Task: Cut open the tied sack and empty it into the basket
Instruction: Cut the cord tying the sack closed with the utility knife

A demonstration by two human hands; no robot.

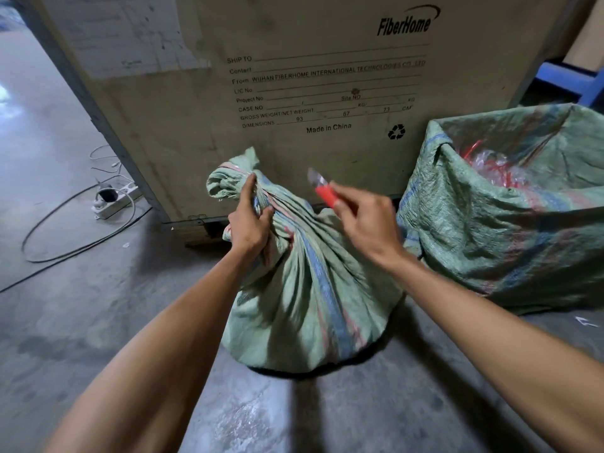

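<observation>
A green woven sack (313, 289) with blue and pink stripes stands on the concrete floor, its neck tied off at the upper left. My left hand (250, 220) grips the bunched neck just below the tie. My right hand (362, 220) holds a red utility knife (323, 189) with its blade out, pointing up and left, a short way right of the tied neck and apart from it. No basket is in view.
A large wooden crate (294, 76) printed with shipping text stands right behind the sack. An open green sack (510, 217) holding clear and red plastic sits at the right. A power strip (112, 199) and cables (65, 243) lie on the floor at the left.
</observation>
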